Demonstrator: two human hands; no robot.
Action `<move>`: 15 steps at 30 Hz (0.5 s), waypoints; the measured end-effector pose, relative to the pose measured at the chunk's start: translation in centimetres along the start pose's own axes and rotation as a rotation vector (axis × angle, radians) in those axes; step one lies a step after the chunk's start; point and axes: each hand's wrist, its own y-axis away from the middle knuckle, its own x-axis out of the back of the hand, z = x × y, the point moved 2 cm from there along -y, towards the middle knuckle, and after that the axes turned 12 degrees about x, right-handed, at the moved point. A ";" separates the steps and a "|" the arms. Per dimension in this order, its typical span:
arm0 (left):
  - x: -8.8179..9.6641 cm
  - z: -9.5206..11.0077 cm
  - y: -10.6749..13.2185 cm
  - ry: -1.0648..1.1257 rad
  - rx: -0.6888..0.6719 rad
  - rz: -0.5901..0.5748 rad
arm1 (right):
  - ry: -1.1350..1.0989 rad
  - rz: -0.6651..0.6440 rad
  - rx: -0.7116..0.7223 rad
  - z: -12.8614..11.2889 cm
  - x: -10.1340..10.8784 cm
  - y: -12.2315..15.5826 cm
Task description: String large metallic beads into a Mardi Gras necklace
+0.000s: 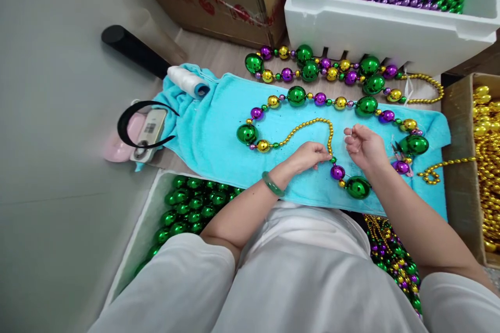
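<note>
My left hand, with a green bangle on the wrist, pinches a bead necklace where its small gold beads meet a small green bead. From there the necklace runs to a purple bead and a large green bead, and loops round the blue towel. Just right of it, my right hand is raised with fingers curled closed. A thin pale bit shows at its fingertips, too small to name. Small scissors lie partly hidden beside the right forearm.
A finished-looking bead strand lies behind the towel. A white foam box holds gold, purple and green beads. Gold beads fill a carton at right. Left are a thread spool and black headband. Green balls sit below.
</note>
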 end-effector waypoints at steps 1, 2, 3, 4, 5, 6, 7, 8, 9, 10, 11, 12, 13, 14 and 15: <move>0.0 -0.1 -0.1 -0.022 -0.020 -0.005 | 0.028 -0.006 -0.003 -0.1 -0.1 0.1; 0.1 -0.2 -0.2 -0.050 -0.039 -0.005 | 0.069 -0.017 -0.002 -0.3 -0.2 0.2; 0.1 -0.3 -0.2 -0.085 -0.058 0.003 | 0.119 -0.031 0.001 -0.5 -0.2 0.2; 0.2 -0.4 -0.3 -0.124 -0.079 0.025 | 0.173 -0.049 0.004 -0.7 -0.3 0.3; 0.2 -0.4 -0.4 -0.164 -0.104 0.055 | 0.224 -0.072 0.003 -0.9 -0.3 0.3; 0.2 -0.4 -0.4 -0.202 -0.133 0.092 | 0.271 -0.098 -0.001 -1.1 -0.3 0.3; 0.1 -0.3 -0.3 -0.238 -0.164 0.131 | 0.312 -0.124 -0.008 -1.2 -0.2 0.2; 0.0 -0.3 -0.3 -0.273 -0.192 0.170 | 0.348 -0.145 -0.018 -1.2 -0.1 0.1; -0.1 -0.2 -0.2 -0.307 -0.210 0.208 | 0.378 -0.157 -0.030 -1.2 0.1 -0.1; -0.3 -0.2 -0.1 -0.341 -0.217 0.243 | 0.403 -0.158 -0.042 -1.1 0.3 -0.2; -0.5 -0.2 0.0 -0.376 -0.216 0.278 | 0.422 -0.150 -0.056 -0.9 0.6 -0.5; -0.6 -0.2 0.1 -0.410 -0.211 0.310 | 0.435 -0.139 -0.068 -0.7 0.9 -0.7; -0.8 -0.2 0.2 -0.441 -0.204 0.334 | 0.441 -0.128 -0.077 -0.6 1.3 -0.9; -1.0 -0.2 0.2 -0.468 -0.199 0.348 | 0.442 -0.121 -0.084 -0.4 1.6 -1.1; -1.1 -0.2 0.2 -0.489 -0.194 0.354 | 0.440 -0.116 -0.088 -0.2 1.8 -1.3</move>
